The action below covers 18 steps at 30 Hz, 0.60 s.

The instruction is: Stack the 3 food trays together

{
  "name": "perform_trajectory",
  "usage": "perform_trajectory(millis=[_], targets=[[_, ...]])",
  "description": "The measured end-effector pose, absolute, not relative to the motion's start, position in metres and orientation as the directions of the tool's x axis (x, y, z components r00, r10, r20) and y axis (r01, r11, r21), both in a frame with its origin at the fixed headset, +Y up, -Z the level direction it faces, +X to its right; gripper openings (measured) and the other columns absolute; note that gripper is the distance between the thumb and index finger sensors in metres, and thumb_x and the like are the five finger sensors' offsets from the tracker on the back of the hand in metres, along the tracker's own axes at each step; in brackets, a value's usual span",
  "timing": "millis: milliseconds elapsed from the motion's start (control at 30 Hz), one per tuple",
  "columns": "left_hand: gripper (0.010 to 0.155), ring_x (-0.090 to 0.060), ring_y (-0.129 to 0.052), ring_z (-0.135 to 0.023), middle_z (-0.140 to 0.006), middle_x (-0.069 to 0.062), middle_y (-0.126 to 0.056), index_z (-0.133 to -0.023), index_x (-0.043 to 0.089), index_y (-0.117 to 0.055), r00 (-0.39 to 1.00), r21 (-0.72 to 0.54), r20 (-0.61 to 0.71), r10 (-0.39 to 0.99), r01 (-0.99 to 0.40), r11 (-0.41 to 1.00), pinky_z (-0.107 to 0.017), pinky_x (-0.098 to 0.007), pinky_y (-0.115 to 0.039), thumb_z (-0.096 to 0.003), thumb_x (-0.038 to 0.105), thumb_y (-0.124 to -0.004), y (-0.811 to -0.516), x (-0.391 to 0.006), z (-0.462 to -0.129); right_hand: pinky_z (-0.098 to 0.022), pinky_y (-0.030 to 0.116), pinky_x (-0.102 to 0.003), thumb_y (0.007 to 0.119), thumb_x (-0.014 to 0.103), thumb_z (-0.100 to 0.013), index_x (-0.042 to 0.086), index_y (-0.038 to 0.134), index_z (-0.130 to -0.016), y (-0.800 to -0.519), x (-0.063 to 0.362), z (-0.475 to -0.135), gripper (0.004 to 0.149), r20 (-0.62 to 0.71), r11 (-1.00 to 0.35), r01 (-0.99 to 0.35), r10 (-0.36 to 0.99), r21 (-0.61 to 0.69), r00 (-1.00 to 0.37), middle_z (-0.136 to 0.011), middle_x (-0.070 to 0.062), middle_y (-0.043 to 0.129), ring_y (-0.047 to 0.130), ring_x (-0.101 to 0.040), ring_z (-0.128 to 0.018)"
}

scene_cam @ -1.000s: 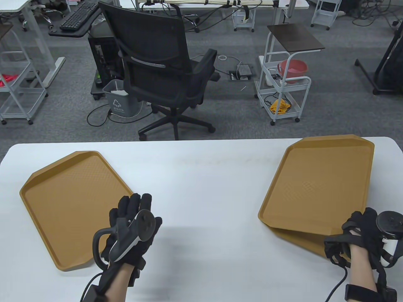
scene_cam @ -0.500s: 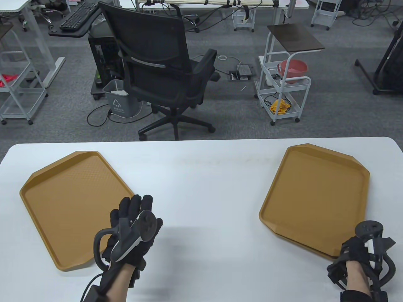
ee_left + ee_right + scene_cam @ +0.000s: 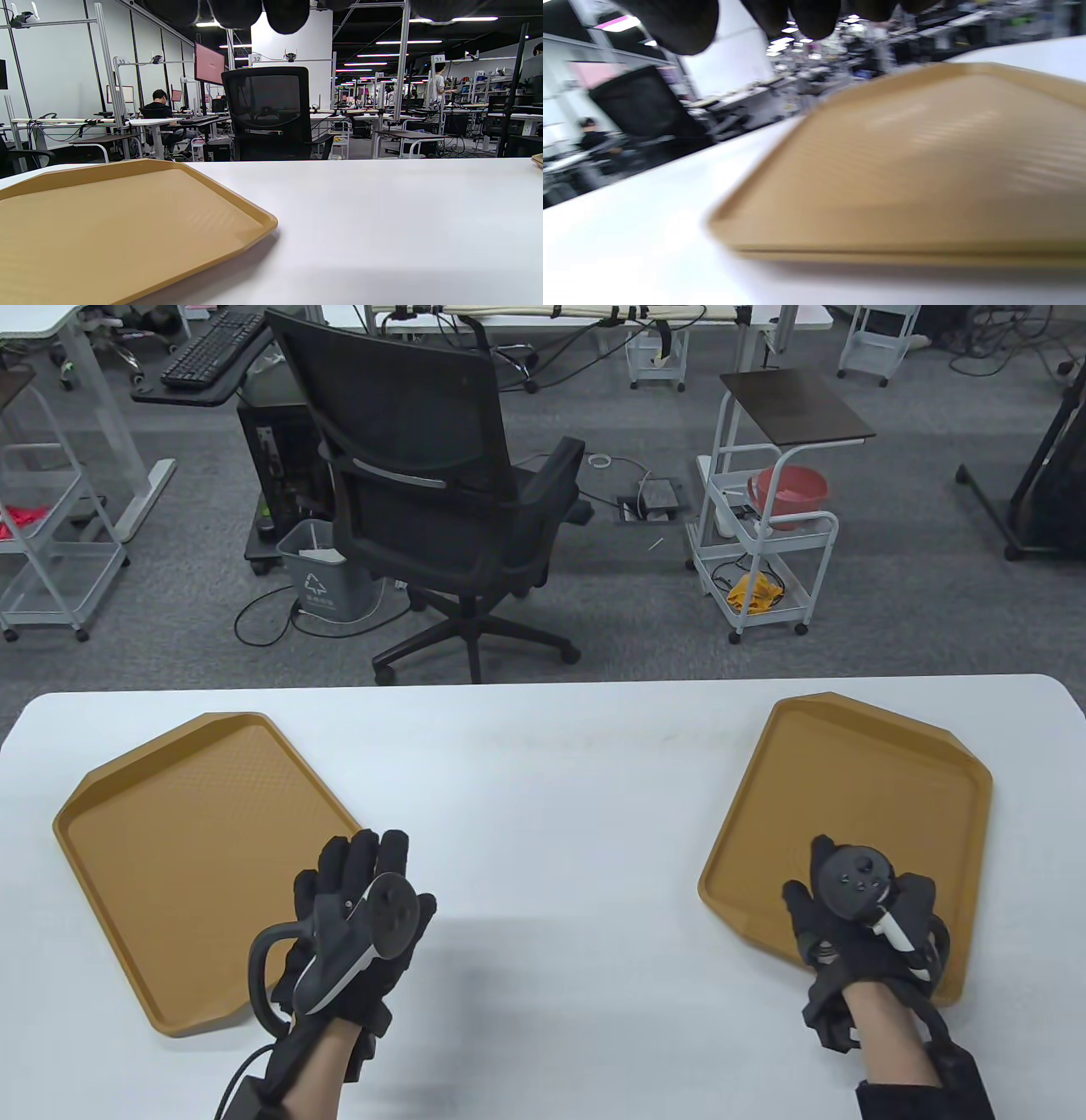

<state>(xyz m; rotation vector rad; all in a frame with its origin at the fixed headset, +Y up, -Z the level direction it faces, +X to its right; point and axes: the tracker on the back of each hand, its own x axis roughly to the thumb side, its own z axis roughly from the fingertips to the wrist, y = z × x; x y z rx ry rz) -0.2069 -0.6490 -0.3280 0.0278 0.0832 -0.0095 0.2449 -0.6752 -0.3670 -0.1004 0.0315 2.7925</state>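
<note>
Right hand (image 3: pixel 861 920) over stacked trays (image 3: pixel 857 797), left tray (image 3: pixel 195 857) apart

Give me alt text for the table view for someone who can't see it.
Two gloved hands work at a white table: the right hand is over the near end of a tan tray stack on the right, while the left hand is beside a single tan tray on the left. A black office chair stands behind the table.

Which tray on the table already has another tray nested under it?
The right tray, under the right hand: the right wrist view shows a doubled rim. The left tray lies single.
</note>
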Motion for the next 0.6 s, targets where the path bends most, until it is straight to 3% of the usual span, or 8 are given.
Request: perform_trajectory(millis=[233, 600], targets=[[0.077, -0.032, -0.043, -0.121, -0.126, 0.005, -0.037, -0.114, 0.040, -0.028, 0.997, 0.043, -0.081, -0.009, 0.012, 0.999, -0.085, -0.059, -0.046, -0.0486, 0.068, -0.057, -0.649, -0.207, -0.327, -0.075, 0.033, -0.066, 0.063, 0.048, -0.057, 0.019, 0.026, -0.114, -0.648, 0.166, -0.351, 0.073, 0.193, -0.941, -0.329, 0.310, -0.075, -0.931, -0.119, -0.023, 0.027, 0.025, -0.055, -0.107], [0.077, -0.031, -0.046, -0.121, -0.126, 0.005, -0.037, -0.114, 0.040, -0.028, 0.992, 0.033, -0.120, -0.049, 0.054, 0.998, -0.085, -0.058, -0.048, -0.0485, 0.068, -0.058, -0.660, -0.209, -0.329, -0.074, 0.033, -0.067, 0.063, 0.048, -0.057, 0.017, 0.029, -0.114, -0.646, 0.168, -0.343, 0.073, 0.214, -0.921, -0.384, 0.363, -0.062, -0.907, -0.118, -0.025, 0.029, 0.026, -0.056, -0.106]])
